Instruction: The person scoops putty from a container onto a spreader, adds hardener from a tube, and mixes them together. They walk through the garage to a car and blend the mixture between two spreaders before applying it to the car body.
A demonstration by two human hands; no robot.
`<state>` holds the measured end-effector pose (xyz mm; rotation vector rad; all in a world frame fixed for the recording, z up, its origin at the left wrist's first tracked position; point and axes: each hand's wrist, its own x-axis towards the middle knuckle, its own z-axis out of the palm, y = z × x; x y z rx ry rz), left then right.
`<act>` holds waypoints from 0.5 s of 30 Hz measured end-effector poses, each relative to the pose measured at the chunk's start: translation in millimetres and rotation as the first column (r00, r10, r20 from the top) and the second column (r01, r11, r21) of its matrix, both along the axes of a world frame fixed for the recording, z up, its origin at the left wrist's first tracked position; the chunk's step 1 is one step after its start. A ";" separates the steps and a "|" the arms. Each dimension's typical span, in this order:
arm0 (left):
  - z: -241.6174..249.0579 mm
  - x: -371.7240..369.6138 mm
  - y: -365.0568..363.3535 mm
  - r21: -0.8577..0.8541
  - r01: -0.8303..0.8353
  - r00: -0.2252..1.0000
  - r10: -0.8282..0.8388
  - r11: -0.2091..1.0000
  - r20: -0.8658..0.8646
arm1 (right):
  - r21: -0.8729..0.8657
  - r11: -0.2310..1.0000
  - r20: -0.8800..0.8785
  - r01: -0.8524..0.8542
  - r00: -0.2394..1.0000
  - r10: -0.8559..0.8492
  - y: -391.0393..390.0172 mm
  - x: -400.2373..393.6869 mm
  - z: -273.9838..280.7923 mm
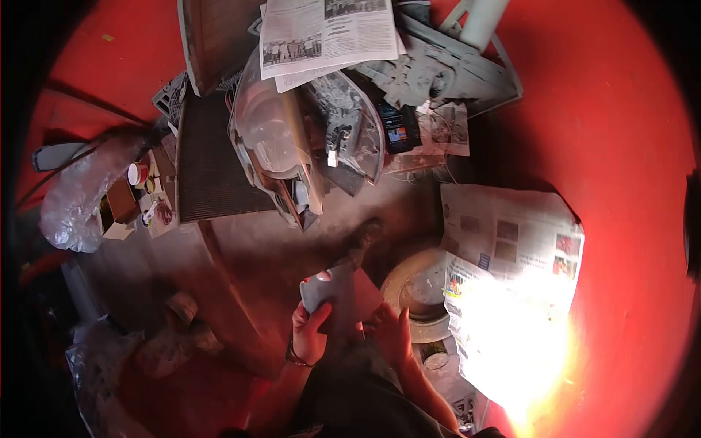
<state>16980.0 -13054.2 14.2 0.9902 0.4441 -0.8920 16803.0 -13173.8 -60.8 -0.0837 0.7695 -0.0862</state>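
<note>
A clear plastic bag (80, 201) lies beside an opened box (119, 208). Nearer the middle, the left hand (310, 337) has its fingers closed around a grey piece (319, 292), a reddish sheet (367, 293) adjoining it. The right hand (392, 334), fingers parted, is at that sheet's lower edge, grip unclear, near a round basin (398, 286) and newspaper (511, 219).

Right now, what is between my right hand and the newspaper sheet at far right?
In the head view, a round basin lies between your right hand and that newspaper sheet.
</note>
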 end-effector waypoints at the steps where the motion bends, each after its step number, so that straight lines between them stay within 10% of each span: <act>1: 6.0 -11.7 -0.8 -0.009 0.032 0.999 -0.032 0.999 -0.001 | 0.011 0.995 0.035 0.099 0.994 -0.099 9.3 -5.5 18.4; 4: 25.6 -45.0 -5.6 -0.057 0.148 0.989 -0.148 0.987 -0.003 | -0.022 0.948 0.096 0.318 0.944 -0.314 25.1 -19.5 72.9; 6: 28.8 -70.4 1.5 -0.050 0.252 0.967 -0.249 0.966 0.055 | -0.375 0.921 0.030 0.103 0.995 -0.099 21.4 -42.4 87.4; 9: 59.8 -97.9 -4.1 -0.105 0.306 0.952 -0.303 0.946 0.046 | -0.916 0.324 -0.235 -0.238 0.971 0.048 13.6 -56.7 124.5; 11: 79.4 -111.0 -11.2 -0.150 0.327 0.944 -0.329 0.933 0.015 | -0.915 0.356 -0.213 -0.191 0.977 -0.023 11.3 -70.9 144.5; 13: 94.3 -121.1 -21.6 -0.170 0.372 0.928 -0.370 0.913 0.044 | -0.449 0.877 -0.052 0.174 0.974 -0.220 11.6 -96.6 144.4; 15: 105.4 -122.7 -27.3 -0.172 0.435 0.901 -0.427 0.884 0.084 | -0.510 0.844 0.044 0.164 0.985 -0.165 -1.2 -121.4 140.1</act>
